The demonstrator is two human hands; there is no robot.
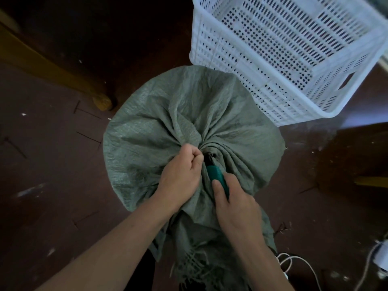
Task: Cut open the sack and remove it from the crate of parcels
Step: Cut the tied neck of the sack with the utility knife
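A full grey-green woven sack (168,114) stands on the floor in the middle, its neck gathered and tied into a tight bunch. My left hand (180,175) pinches the gathered fabric right beside the tie. My right hand (235,204) grips a teal-handled cutter (217,178), whose tip points into the tied neck (210,157). The blade itself is hidden among the folds. The sack's frayed open end (195,267) hangs toward me between my forearms. A white perforated plastic crate (289,55) stands just behind the sack to the right, with no parcels visible in it.
The floor is dark reddish-brown with scattered scraps. A wooden furniture leg (102,101) stands at the left. White cables (294,265) and a white device (382,255) lie at the lower right. Dark furniture fills the right edge.
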